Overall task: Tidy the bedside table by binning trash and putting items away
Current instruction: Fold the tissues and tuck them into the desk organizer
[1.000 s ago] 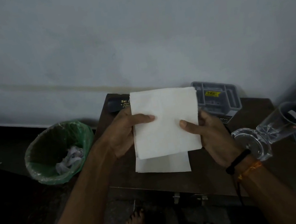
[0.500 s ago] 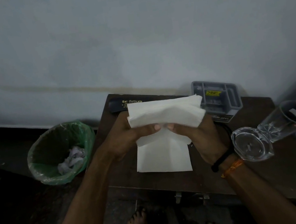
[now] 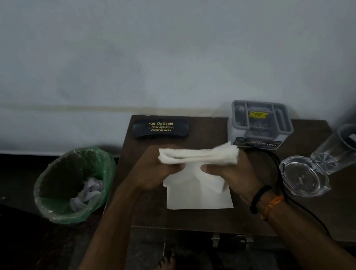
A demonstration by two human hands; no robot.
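Both hands hold a white tissue above the middle of the dark brown desk. The left hand grips the left end of the tissue, its fingers curled around the folded edge. The right hand pinches the right end, thumb tip pressed against the paper and fingers wrapped behind it. The tissue is bunched into a thick horizontal fold stretched between the two hands, with a loose flap hanging down from it.

Directly beneath the hands, a second flat white sheet lies on the desk, its near edge close to the desk's near edge. On the far left part of the desk, against the wall, a black spectacle case with yellow lettering lies flat. To its right, also at the far edge, stands a grey plastic organiser box with several compartments and a yellow label inside. A black cable runs across the desk from near the box, passing under the right wrist toward the near edge.

At the right side of the desk sits a clear glass ashtray, and just beside it, to the right, a tall clear glass; in this wide view it appears tilted.

On the floor left of the desk stands a bin lined with a green bag, with crumpled paper inside. The right wrist wears a black band and an orange thread.
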